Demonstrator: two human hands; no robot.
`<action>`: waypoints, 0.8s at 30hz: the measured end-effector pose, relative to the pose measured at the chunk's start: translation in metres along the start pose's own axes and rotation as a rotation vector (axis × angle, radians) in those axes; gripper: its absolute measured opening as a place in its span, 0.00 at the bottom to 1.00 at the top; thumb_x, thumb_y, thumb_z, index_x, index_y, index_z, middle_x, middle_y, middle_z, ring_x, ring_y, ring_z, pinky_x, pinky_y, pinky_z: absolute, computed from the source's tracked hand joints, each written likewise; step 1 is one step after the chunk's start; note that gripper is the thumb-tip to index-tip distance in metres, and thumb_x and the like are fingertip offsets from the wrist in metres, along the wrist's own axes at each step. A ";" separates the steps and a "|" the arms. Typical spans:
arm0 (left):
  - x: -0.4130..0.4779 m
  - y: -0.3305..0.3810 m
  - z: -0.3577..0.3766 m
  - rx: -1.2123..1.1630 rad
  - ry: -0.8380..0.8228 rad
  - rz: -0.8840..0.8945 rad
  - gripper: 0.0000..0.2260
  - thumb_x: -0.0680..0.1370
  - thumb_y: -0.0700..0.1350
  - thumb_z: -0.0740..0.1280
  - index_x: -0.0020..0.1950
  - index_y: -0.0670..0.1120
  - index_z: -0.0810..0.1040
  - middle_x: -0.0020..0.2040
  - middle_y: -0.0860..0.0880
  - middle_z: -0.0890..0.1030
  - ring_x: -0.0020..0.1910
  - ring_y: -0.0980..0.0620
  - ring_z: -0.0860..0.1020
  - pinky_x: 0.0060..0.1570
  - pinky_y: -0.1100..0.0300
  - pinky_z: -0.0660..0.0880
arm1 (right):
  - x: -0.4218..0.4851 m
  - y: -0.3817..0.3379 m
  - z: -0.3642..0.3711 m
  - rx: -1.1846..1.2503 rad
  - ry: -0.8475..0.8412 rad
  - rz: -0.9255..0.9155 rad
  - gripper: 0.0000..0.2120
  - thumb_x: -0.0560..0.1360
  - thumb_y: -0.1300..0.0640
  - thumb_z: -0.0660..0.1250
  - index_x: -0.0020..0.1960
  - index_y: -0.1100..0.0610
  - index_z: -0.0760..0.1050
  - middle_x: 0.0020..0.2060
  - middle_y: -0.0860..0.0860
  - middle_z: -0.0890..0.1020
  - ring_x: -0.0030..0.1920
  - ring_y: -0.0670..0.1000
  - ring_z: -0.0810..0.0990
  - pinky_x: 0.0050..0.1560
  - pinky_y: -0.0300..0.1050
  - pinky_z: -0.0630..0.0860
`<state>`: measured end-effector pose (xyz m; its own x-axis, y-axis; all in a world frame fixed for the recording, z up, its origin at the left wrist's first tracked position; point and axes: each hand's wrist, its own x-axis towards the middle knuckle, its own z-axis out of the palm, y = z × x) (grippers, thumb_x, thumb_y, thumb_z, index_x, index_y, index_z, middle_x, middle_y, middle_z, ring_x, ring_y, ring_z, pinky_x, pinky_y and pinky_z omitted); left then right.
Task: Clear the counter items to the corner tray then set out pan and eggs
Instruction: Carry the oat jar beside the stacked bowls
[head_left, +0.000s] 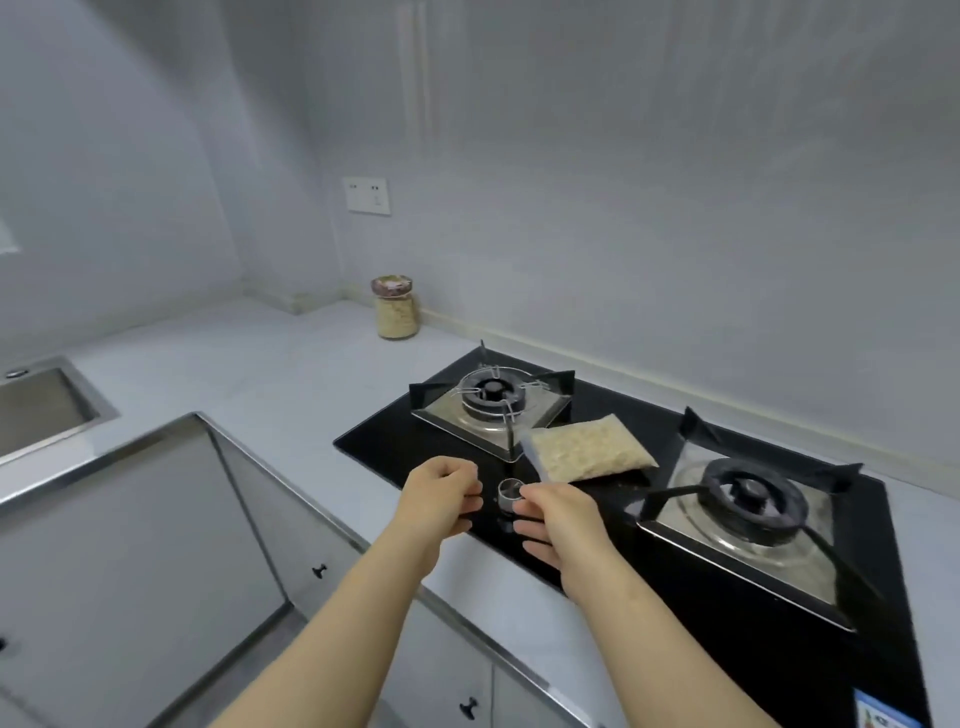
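Note:
A clear plastic bag of pale grain (589, 453) lies on the black glass stove (384, 441) between the two burners, leaning on the left burner's grate. My right hand (563, 519) reaches in from below; its thumb and forefinger pinch the bag's clear near corner, right beside a silver stove knob (508, 491), and the lower fingers are straight. To the left of the knob my left hand (441, 499) hovers with curled fingers and holds nothing. A glass jar of the same grain (396, 309) stands at the back wall.
The left burner (491, 395) and the right burner (748, 499) have raised grates. A steel sink (78, 395) is set into the grey counter (234, 364) at far left. A wall socket (368, 195) sits above the jar. Cabinet doors with black knobs are below.

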<state>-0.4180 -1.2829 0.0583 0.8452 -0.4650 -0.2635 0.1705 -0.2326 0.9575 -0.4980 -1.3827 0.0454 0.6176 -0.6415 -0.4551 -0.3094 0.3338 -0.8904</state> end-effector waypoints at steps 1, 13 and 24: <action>0.006 0.000 -0.013 0.000 0.015 -0.002 0.06 0.79 0.42 0.61 0.44 0.49 0.75 0.44 0.49 0.79 0.43 0.52 0.78 0.45 0.58 0.76 | 0.002 -0.003 0.015 -0.003 -0.007 0.006 0.03 0.77 0.59 0.62 0.50 0.56 0.74 0.47 0.54 0.81 0.48 0.52 0.79 0.44 0.44 0.76; 0.143 0.016 -0.120 -0.089 0.139 -0.002 0.04 0.79 0.43 0.62 0.46 0.48 0.75 0.43 0.49 0.79 0.41 0.52 0.78 0.42 0.60 0.76 | 0.119 -0.049 0.161 0.025 -0.071 -0.028 0.08 0.77 0.60 0.62 0.56 0.58 0.74 0.49 0.55 0.81 0.48 0.52 0.80 0.43 0.43 0.76; 0.318 0.058 -0.187 -0.039 0.174 -0.016 0.04 0.78 0.43 0.62 0.46 0.46 0.76 0.44 0.47 0.79 0.41 0.50 0.78 0.41 0.60 0.74 | 0.266 -0.129 0.272 0.015 -0.109 0.010 0.05 0.78 0.60 0.61 0.53 0.59 0.73 0.41 0.52 0.78 0.41 0.51 0.77 0.37 0.40 0.73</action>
<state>-0.0444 -1.2841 0.0524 0.9164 -0.3059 -0.2580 0.2016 -0.2038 0.9580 -0.0971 -1.4084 0.0414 0.6900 -0.5593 -0.4594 -0.3055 0.3504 -0.8854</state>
